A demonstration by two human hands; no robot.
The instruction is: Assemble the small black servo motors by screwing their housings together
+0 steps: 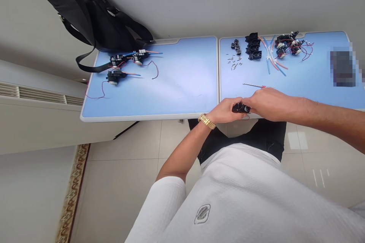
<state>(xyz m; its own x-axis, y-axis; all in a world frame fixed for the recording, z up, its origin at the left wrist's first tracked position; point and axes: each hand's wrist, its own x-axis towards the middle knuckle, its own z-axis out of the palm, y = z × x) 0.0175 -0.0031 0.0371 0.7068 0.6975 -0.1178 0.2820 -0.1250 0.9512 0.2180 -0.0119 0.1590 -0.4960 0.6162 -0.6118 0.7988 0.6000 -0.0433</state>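
In the head view, the only one, the black part is between my two hands, over the near edge of the right-hand desk and close to my body, I'd say so that I can see and steady small work. My left hand has its fingers wrapped around the left end, likely as the brace. My right hand has its fingers curled in tight at the other end, perhaps to leave the left one still; I can't tell whether they grip the part or something small against it.

The screwdriver lies just beyond my right knuckles, its handle partly hidden, probably to be within quick reach. Farther back, the screws, round pieces, black housings, blue and orange tubes and wired units sit in separate groups, presumably so kinds don't mix. Three similar units rest on the left-hand desk, well apart, perhaps as their own batch, beside a black bag.
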